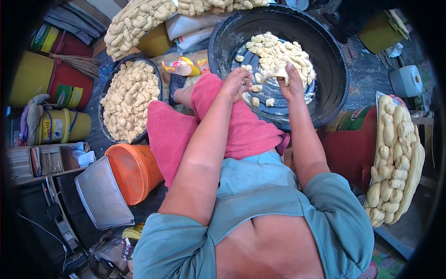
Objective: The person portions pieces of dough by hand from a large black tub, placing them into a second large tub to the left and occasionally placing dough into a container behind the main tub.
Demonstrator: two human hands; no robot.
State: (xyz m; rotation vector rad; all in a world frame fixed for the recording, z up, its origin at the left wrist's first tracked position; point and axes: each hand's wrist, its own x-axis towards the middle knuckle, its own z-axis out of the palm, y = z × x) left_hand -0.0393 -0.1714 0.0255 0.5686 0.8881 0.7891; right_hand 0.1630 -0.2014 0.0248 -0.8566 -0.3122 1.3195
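Observation:
A large black plastic basin (334,69) stands before me with a heap of small dough pieces (278,52) on its floured bottom. Over its near part, my right hand (293,82) grips a stretched strip of dough (273,74). My left hand (238,83) is at the basin's left side, its fingers curled around a small piece of dough (246,67). A few loose dough pieces (255,102) lie on the basin bottom between and below my hands. A pink towel (244,129) covers my legs.
On the left, a smaller black tub holds heaped dough pieces (130,97), near an orange bucket (130,174) and a metal tray (101,191). More dough lies on trays at the top (136,24) and at right (393,160). Buckets (31,78) and a white jug (406,82) stand around.

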